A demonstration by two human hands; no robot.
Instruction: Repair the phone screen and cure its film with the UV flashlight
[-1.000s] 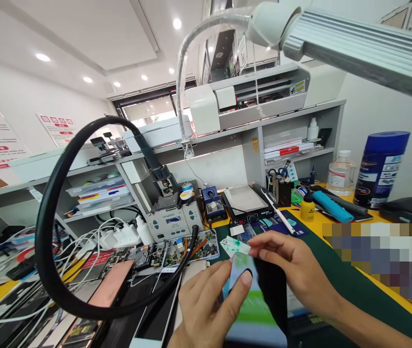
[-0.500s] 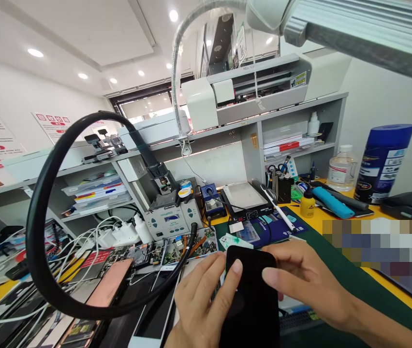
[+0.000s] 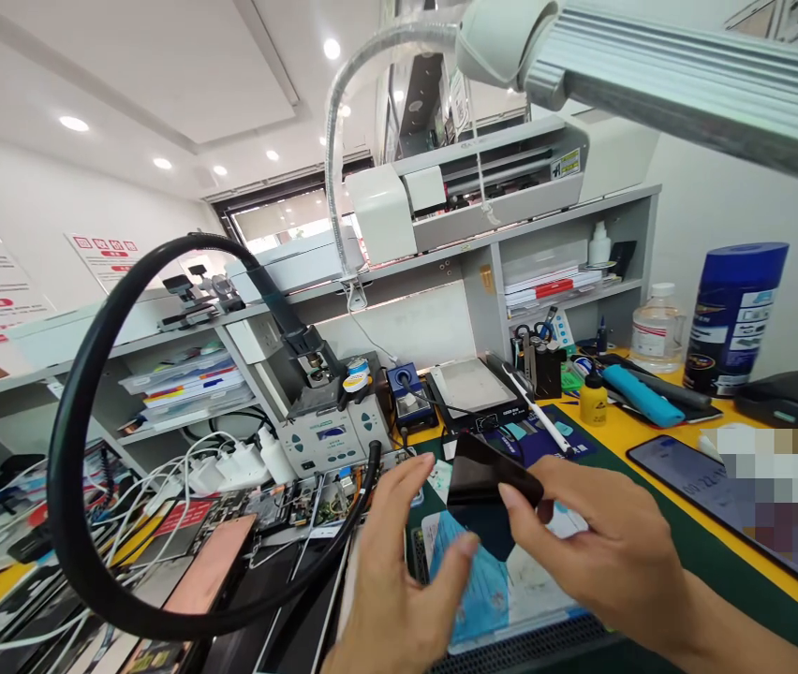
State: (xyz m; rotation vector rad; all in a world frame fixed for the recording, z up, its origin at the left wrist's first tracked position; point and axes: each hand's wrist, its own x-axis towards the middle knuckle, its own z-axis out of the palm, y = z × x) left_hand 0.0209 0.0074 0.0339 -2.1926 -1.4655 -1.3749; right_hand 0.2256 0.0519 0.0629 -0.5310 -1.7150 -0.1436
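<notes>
A black smartphone (image 3: 487, 479) is tilted up above the work mat, its dark glossy face partly toward me. My right hand (image 3: 606, 538) pinches its right edge between thumb and fingers. To the left of the phone, my left hand (image 3: 403, 571) is spread, thumb apart from the fingers and nothing in it. Below the hands lies a blue-and-white printed sheet or pouch (image 3: 480, 594), with a dark perforated strip (image 3: 539, 646) along its near side.
A thick black hose (image 3: 66, 524) loops on the left from a hot-air station (image 3: 332, 435). Phone parts and white cables (image 3: 181, 468) crowd the left. Right of the green mat (image 3: 708, 552) lie another phone (image 3: 694, 496), a yellow bottle (image 3: 593, 401) and a blue spray can (image 3: 734, 318).
My left hand has come off the smartphone and opened. The phone, in my right hand, has been lifted and tilted, uncovering the blue-and-white sheet beneath.
</notes>
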